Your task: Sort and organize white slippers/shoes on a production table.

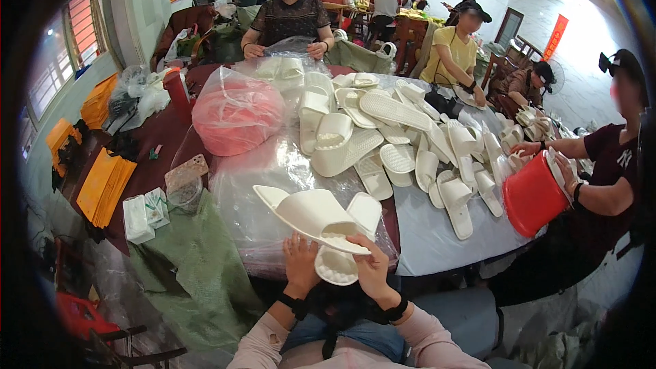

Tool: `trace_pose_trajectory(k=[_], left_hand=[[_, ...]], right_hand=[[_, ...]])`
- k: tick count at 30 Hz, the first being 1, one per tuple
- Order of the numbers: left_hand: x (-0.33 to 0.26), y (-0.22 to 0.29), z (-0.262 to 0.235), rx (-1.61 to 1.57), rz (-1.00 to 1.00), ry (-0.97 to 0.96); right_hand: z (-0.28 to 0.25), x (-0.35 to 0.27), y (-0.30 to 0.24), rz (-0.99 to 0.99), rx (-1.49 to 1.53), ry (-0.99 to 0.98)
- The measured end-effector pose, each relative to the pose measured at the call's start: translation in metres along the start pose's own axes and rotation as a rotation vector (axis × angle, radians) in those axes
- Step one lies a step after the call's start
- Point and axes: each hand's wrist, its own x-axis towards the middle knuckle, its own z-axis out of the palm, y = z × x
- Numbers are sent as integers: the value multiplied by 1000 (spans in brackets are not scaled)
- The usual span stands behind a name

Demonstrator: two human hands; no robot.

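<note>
— So, what have the hands got?

— Both are on white slippers at the near edge of the worktop [437, 232]. The left hand [299, 260] has its fingers spread against the underside of the top slipper [311, 215], an open, propping grip rather than a pinch. The right hand [369, 263] is curled over that slipper's near end, thumb below, closed on it. A second slipper [336, 266] sits just under both hands, its dotted sole showing between them; I can't tell which hand bears it.

— How would it handle?

— Light, I'd judge: foam-like, moulded, a bit bendy at the sole, not fragile. The smooth upper could slide, so the sole edge or the strap band looks the safer place to hold.

— And around the grip?

— Right beyond the fingers a third slipper [365, 210] lies on a clear plastic sheet [266, 164]. Left of the hands, a green cloth [198, 246] and small white packets [145, 215]. Farther out, a heap of slippers [383, 143] spreads right, and a pink bundle in a clear bag [236, 116] sits left of it. To the far right a person tips a red bucket [533, 195]; across the worktop another person handles a plastic bag [290, 46].
</note>
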Motion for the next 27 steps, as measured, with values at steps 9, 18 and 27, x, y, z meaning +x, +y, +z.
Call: trace_pose_trajectory(k=[9, 18, 27], left_hand=[[1, -1, 3, -11, 2, 130], [2, 3, -4, -52, 22, 180], [6, 6, -11, -35, -1, 131]], right_hand=[[35, 6, 26, -69, -427, -2], [28, 5, 30, 137, -757, -302], [-16, 31, 39, 166, -1052, -139]])
